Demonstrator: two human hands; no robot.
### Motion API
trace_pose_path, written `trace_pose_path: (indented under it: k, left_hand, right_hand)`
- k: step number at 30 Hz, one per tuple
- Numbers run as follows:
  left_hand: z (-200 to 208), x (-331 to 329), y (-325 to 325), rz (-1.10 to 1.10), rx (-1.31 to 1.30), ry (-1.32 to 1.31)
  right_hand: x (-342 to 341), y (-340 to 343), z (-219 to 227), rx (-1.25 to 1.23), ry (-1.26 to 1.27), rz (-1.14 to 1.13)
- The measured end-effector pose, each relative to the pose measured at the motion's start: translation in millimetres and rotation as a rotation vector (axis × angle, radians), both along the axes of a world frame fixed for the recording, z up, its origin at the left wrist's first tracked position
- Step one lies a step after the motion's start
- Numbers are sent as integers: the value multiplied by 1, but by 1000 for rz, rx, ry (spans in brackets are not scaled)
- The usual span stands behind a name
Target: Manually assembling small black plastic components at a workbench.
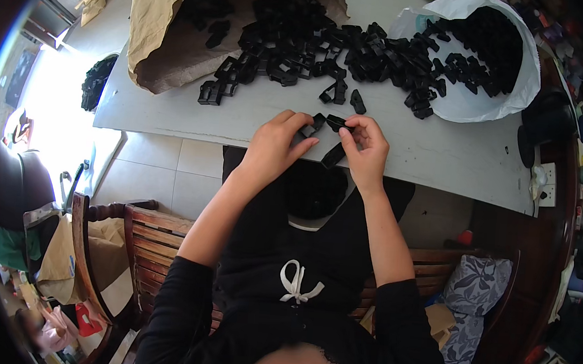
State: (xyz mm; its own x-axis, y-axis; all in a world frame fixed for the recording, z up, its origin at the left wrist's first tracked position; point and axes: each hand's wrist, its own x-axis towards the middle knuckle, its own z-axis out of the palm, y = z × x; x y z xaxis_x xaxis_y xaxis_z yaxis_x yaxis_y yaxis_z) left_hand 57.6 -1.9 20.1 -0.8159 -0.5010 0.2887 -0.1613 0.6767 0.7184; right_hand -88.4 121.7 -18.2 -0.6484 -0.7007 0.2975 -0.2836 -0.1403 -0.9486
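Observation:
Near the front edge of the grey table [255, 121], my left hand [277, 142] is closed on a small black plastic frame piece [314, 123]. Just to its right, my right hand [364, 150] pinches another small black plastic piece [336, 122] between thumb and fingers. The two pieces are held close together; whether they touch is hard to make out. Below them, a longer black piece [334, 156] shows beside my right thumb at the table edge. Two loose black pieces, an open frame [333, 91] and a narrow one [358, 102], lie just beyond my hands.
A heap of black plastic pieces [281, 54] spills from a brown paper bag [154, 27] at the far left. At the far right, a white plastic bag [471, 114] holds smaller black pieces. Between my legs sits a container of black pieces [315, 189]. A wooden bench [157, 233] is behind me.

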Motion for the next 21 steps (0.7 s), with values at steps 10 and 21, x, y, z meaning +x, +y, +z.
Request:
trace_pose_path:
  k: [10,21]
  left_hand:
    - [-2,-8,-19,-164,-120,-7]
    - [-17,-13,-13,-225,175,13]
  right_hand:
    - [18,25,4,-24,-296,121]
    - [16,-1,10,13,844,-39]
